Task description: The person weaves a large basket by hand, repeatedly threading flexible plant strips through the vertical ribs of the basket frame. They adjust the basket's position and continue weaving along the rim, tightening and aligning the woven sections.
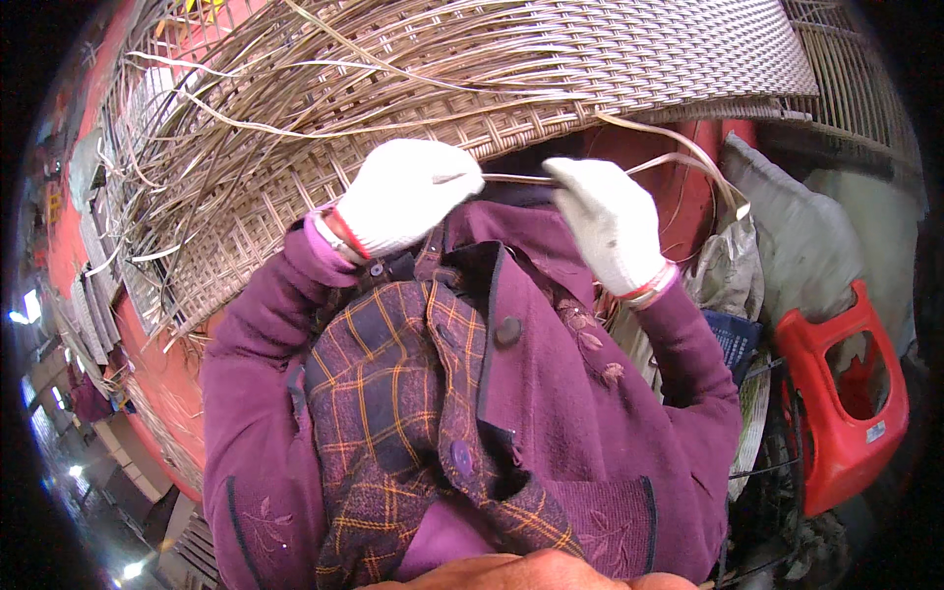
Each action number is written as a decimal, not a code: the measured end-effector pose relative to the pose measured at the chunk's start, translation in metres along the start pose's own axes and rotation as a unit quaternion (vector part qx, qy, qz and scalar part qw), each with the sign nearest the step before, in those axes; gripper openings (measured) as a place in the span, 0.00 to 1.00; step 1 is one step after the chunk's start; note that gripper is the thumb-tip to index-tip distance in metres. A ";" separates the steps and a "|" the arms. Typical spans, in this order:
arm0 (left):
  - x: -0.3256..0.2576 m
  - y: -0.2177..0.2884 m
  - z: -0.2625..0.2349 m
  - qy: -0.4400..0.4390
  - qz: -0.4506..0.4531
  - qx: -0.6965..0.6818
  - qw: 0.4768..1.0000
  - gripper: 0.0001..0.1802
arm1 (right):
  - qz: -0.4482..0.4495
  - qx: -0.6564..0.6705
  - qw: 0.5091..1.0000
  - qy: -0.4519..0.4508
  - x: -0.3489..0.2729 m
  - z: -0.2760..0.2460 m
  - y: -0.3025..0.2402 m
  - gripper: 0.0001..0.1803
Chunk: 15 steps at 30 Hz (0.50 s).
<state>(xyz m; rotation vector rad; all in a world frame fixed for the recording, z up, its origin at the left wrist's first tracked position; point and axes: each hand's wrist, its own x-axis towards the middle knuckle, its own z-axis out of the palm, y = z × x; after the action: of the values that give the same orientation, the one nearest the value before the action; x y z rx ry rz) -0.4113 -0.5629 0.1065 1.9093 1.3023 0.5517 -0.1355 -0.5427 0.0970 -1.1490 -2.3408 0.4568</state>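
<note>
Strand (516,179) bridges left hand (413,197) and right hand (605,221)

From where I stand, both hands wear white knit gloves (388,221) and are raised in front of the worker's purple jacket (580,393). The left is closed, fingertips pinching one side of that short, pale span; the right seems to grip it with thumb and fingers just across the gap, though I can't make out exactly how its fingertips sit. Beyond both hands lies a woven wicker panel (688,59), with a mass of loose strands (256,88) fanned out ahead and to the left of the left hand.

Past the right hand, a pale loop (728,189) bows out from the panel's edge; I can't tell whether it is the same length. A grey sack (792,221) sits right of that hand, and a red plastic seat (836,462) farther right, nearer the worker.

That loop worries me: it could snag on the sack, and a hard tug might then crease or split the strand. Knit fingertips could also lose it should the pinch slacken.
</note>
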 end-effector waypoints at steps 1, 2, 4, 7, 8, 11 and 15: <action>0.005 0.001 0.010 0.019 0.055 0.025 0.998 0.11 | -0.059 0.032 0.997 0.023 0.002 0.008 -0.005 0.11; 0.011 0.001 0.016 0.023 0.131 0.031 0.991 0.12 | -0.071 0.069 0.994 -0.044 0.003 0.011 -0.007 0.09; 0.022 -0.001 0.021 0.037 0.100 -0.004 0.994 0.11 | -0.050 0.020 0.998 -0.013 0.009 0.017 0.002 0.06; 0.040 -0.014 0.012 0.026 -0.011 -0.061 0.998 0.11 | -0.005 0.009 0.997 0.075 0.015 0.006 0.044 0.02; 0.046 -0.018 0.010 0.049 0.091 0.038 0.994 0.12 | 0.006 0.008 0.993 0.120 0.017 0.008 0.055 0.03; 0.065 -0.032 0.024 0.080 0.180 0.118 0.973 0.14 | 0.030 -0.024 0.988 0.151 0.016 0.008 0.070 0.06; 0.089 -0.047 0.053 0.091 0.175 0.182 0.963 0.17 | 0.037 -0.074 0.991 0.102 0.020 -0.003 0.068 0.06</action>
<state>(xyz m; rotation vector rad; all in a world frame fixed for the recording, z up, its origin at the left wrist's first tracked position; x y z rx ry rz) -0.3673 -0.4891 0.0312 2.4722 1.2496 0.7178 -0.1010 -0.4862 0.0719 -1.2904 -2.1897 0.1843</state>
